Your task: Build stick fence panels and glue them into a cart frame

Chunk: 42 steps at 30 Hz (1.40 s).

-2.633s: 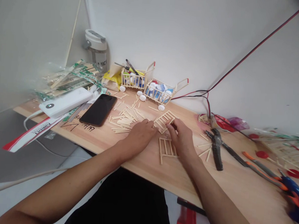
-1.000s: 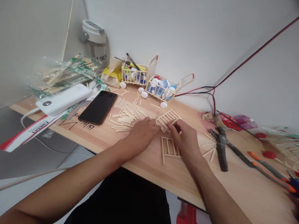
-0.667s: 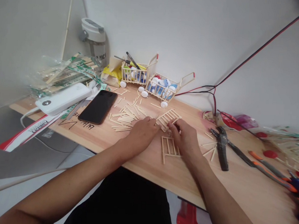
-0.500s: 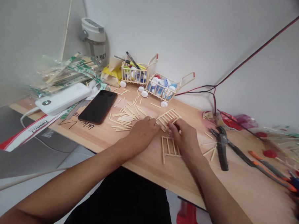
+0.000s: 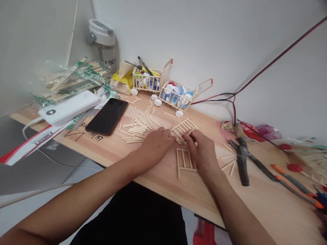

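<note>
My left hand [image 5: 155, 144] rests palm down on the wooden table [image 5: 161, 180], its curled fingertips touching the near end of a small ladder-like frame of thin wooden sticks [image 5: 184, 127]. My right hand [image 5: 200, 148] pinches that same frame from the right side. A second stick frame [image 5: 183, 162] lies flat just under my right hand, partly covered by it. A pile of loose cut sticks [image 5: 136, 130] lies left of my left hand.
Two small stick carts [image 5: 165, 88] holding bottle caps stand by the wall. A black phone [image 5: 107, 116], a white power bank [image 5: 69, 107] and bagged chopsticks [image 5: 70, 80] lie at left. Black pliers [image 5: 241, 160] and orange-handled tools [image 5: 293, 184] lie at right.
Both hands stay on the stick frame with only small finger shifts. The view has tilted slightly since the oldest frame.
</note>
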Each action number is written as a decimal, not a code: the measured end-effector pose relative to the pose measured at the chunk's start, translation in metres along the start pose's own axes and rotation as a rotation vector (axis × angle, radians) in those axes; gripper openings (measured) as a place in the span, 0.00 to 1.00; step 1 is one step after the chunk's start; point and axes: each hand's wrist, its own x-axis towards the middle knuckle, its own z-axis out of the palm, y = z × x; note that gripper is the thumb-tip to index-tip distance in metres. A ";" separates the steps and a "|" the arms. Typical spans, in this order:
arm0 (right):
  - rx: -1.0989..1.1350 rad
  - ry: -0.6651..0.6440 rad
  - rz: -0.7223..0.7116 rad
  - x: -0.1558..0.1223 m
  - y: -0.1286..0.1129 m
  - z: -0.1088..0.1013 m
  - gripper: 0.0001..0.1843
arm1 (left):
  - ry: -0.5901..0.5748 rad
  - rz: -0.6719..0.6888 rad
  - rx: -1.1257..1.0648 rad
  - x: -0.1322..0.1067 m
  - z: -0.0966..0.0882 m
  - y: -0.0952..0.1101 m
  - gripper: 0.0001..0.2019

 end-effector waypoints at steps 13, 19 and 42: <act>0.021 -0.001 0.018 -0.001 -0.001 0.001 0.13 | 0.000 -0.001 0.002 -0.001 0.000 0.001 0.10; 0.026 0.013 0.015 -0.002 0.000 0.001 0.14 | 0.023 0.015 -0.014 -0.001 0.003 -0.001 0.10; 0.027 0.014 0.023 -0.002 0.000 0.002 0.14 | 0.027 0.017 0.006 -0.001 0.005 -0.001 0.10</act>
